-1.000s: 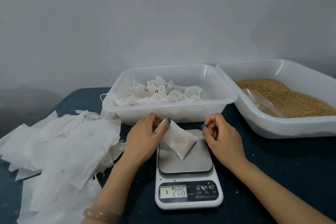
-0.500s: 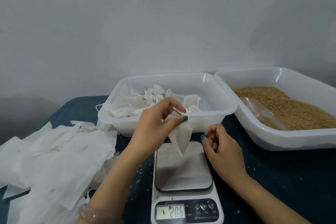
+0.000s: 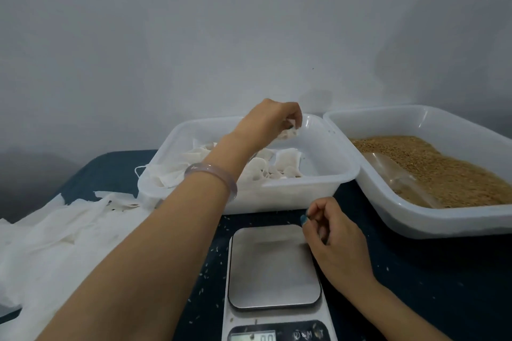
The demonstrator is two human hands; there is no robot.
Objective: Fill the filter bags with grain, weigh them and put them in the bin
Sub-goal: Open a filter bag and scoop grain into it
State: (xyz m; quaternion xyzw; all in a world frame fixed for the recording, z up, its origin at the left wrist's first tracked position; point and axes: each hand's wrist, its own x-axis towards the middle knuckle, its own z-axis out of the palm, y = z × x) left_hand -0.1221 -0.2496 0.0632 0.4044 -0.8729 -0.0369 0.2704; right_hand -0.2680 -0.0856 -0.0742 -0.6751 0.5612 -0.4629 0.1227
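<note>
Bag (image 3: 289, 133) off scale (image 3: 279, 318) now — pinched by left hand (image 3: 273, 122) over bin (image 3: 343, 174), frame centre, not yet released. Right hand (image 3: 336, 238) curled beside bare platform (image 3: 273, 266); cannot tell if holding anything. Weighing apparently done — drop next.

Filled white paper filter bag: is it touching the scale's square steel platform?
Apart. The head view shows the filter bag pinched by the left hand over the white plastic bin, well beyond the bare platform.

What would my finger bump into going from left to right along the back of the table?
Pile of empty filter bags → white bin of filled bags → tray of grain.
</note>
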